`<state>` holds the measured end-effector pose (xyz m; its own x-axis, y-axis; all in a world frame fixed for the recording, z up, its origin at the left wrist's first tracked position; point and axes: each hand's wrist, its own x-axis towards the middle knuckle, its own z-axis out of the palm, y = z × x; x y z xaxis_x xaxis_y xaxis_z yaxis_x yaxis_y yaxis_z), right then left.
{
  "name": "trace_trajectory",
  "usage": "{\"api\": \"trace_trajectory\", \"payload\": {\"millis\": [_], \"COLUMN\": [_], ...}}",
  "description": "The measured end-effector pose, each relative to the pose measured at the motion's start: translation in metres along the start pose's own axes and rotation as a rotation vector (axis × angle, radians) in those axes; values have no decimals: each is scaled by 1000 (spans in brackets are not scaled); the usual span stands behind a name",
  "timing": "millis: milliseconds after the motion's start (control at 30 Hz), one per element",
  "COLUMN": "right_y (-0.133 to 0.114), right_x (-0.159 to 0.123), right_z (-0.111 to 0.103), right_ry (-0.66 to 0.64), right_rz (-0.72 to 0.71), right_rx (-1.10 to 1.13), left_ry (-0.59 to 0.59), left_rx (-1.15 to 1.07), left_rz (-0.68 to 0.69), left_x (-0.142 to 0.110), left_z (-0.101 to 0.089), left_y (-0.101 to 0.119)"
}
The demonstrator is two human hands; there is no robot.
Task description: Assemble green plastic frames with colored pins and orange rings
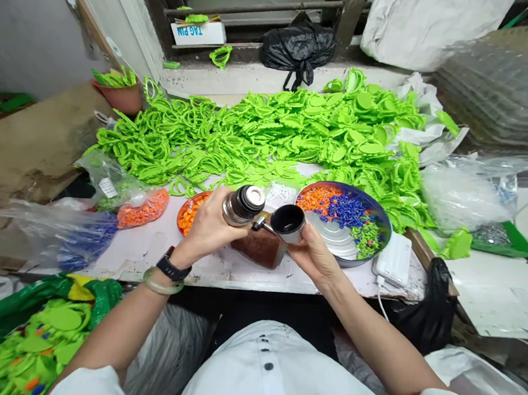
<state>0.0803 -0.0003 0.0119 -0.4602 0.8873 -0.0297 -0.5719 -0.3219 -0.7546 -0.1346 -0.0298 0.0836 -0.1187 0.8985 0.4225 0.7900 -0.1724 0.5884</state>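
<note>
A thermos flask (237, 206) is wrapped in the fingers of my left hand (208, 222), its round stopper facing up and tilted to the right. My right hand (317, 256) grips a dark-lined cup (288, 220) that looks like the flask's lid, its mouth toward me. Flask and cup are close together over the table, with a small metal piece between them. Beneath them is a brown block (259, 247). Right of the cup lies a round tin (340, 256) with orange, blue and green small parts. An orange bowl (184, 209) of orange parts is partly behind my left hand.
A large heap of green plastic pieces (262, 128) covers the back of the table. Bags of orange parts (144, 209) and blue parts (87, 235) lie at left. A white power bank (393, 260) with a cable sits at right. A green sack (106, 300) of assembled pieces stands lower left.
</note>
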Motion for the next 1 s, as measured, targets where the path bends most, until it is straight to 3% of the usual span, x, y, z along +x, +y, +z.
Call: {"api": "trace_trajectory", "payload": {"millis": [133, 400, 1000], "right_y": [10, 18, 33], "right_x": [4, 13, 26], "right_z": [6, 9, 5], "right_ry": [-22, -96, -124], "right_rz": [-46, -126, -131], "right_rx": [-32, -183, -192], "left_ry": [-38, -115, -130], "left_rx": [269, 567, 778], "left_rz": [132, 319, 421], "left_x": [12, 22, 29], "left_z": [-15, -30, -42], "left_y": [3, 6, 6]}}
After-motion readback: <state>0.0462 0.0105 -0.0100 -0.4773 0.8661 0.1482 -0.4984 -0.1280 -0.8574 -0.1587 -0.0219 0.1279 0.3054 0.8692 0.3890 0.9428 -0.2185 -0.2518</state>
